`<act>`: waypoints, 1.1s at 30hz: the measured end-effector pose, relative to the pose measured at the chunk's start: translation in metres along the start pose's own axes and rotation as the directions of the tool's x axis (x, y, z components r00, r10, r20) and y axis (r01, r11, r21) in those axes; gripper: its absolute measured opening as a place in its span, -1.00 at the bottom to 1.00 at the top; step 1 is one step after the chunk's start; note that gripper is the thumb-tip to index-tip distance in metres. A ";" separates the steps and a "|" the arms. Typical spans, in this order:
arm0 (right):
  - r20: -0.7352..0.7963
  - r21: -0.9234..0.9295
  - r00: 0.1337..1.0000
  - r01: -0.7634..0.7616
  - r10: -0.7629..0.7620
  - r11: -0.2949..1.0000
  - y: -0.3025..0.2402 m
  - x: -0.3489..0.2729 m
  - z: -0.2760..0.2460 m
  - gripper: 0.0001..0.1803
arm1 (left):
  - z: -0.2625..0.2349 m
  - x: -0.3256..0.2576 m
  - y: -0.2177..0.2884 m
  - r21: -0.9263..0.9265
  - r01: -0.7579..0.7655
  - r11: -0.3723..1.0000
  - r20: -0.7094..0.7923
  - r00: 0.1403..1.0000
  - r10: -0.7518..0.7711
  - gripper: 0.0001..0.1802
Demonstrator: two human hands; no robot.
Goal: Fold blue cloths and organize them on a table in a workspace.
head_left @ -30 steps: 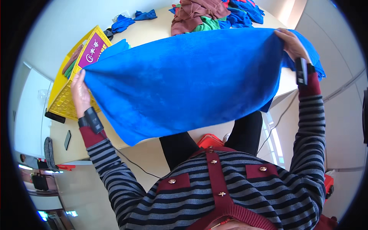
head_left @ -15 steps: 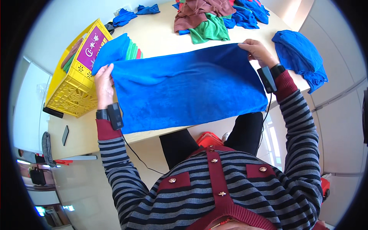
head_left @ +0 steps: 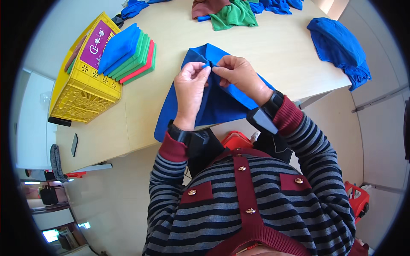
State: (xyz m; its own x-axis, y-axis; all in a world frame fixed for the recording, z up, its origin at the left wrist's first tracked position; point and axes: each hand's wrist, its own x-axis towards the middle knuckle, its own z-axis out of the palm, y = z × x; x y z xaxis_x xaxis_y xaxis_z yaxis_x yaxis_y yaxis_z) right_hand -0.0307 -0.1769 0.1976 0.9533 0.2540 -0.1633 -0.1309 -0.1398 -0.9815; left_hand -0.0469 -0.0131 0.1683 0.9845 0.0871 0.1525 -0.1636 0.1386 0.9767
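Observation:
A blue cloth [head_left: 171, 113] hangs over the near edge of the table, its sides drawn in toward the middle. My left hand [head_left: 190, 89] pinches one part of its upper edge. Close beside it, my right hand [head_left: 241, 77] pinches another part, and the fingertips of both hands nearly meet. Between and below the hands the cloth falls in a dark hollow. To the left lies a stack of folded cloths [head_left: 136, 59], blue on top with green and red layers below.
A yellow plastic crate [head_left: 87, 91] stands left of the stack. Loose brown, green and blue cloths [head_left: 235, 15] lie at the far side. A blue cloth heap [head_left: 339, 45] sits at the right table edge. A dark phone-like slab [head_left: 74, 145] lies at the left.
Both hands have come together from far apart, bringing the corners of the outstretched blue cloth to the middle. The cloth is now bent inward rather than spread flat.

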 end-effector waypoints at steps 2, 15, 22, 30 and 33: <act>-0.026 0.018 0.999 0.042 -0.042 0.999 0.010 -0.004 0.005 -0.85 | 0.003 -0.008 -0.009 0.025 -0.015 1.000 -0.001 1.000 0.015 -0.89; -0.102 -0.070 0.987 0.121 -0.128 0.990 0.037 -0.017 0.014 -0.84 | 0.006 -0.027 -0.037 0.276 -0.215 0.937 -0.018 0.973 0.228 -0.92; -0.066 0.130 0.997 0.057 -0.049 0.990 0.049 -0.012 0.004 -0.76 | 0.014 -0.033 -0.034 0.464 -0.394 0.794 0.069 0.909 0.411 -0.90; -0.012 0.094 1.000 0.019 -0.018 0.995 0.063 -0.013 -0.012 -0.76 | 0.001 -0.017 -0.039 0.445 -0.488 0.751 0.230 0.872 0.431 -0.94; -0.054 -0.020 0.998 0.022 -0.023 1.000 0.073 -0.008 -0.015 -0.79 | -0.012 0.013 -0.042 0.487 -0.382 0.785 0.251 0.923 0.293 -0.90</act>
State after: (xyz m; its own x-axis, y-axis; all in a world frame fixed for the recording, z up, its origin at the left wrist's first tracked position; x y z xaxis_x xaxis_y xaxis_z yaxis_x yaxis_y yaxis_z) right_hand -0.0443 -0.2030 0.1292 0.9695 0.2048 -0.1348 -0.1043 -0.1528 -0.9827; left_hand -0.0275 -0.0056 0.1272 0.8765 -0.1271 0.4644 -0.4732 -0.4052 0.7823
